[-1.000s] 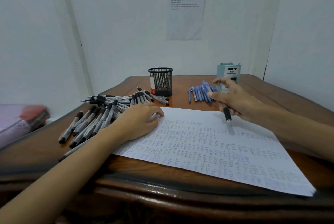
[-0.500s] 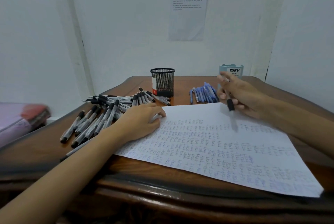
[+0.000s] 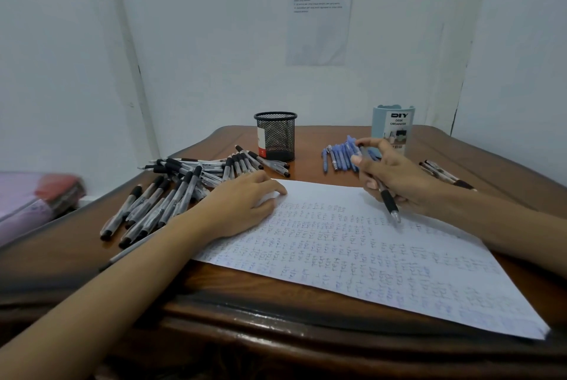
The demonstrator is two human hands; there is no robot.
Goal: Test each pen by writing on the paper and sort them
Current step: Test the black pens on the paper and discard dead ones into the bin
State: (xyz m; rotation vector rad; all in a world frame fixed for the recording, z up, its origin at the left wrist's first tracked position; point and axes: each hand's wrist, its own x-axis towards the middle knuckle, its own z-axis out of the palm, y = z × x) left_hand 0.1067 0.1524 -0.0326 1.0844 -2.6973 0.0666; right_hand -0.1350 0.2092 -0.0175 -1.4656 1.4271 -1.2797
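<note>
- My left hand (image 3: pixel 242 204) lies flat with relaxed fingers on the white scribble-covered paper sheet (image 3: pixel 368 260); I'd press down so it can't slide.
- My right hand (image 3: pixel 395 177) grips a clear black-grip pen (image 3: pixel 388 200), its tip below the fingers and near the sheet; I can't tell whether it touches.
- The heaped black-capped pens (image 3: pixel 171 192) lie left of the left fingers, and the blue pens (image 3: pixel 337 157) lie just beyond the right fingers.
</note>
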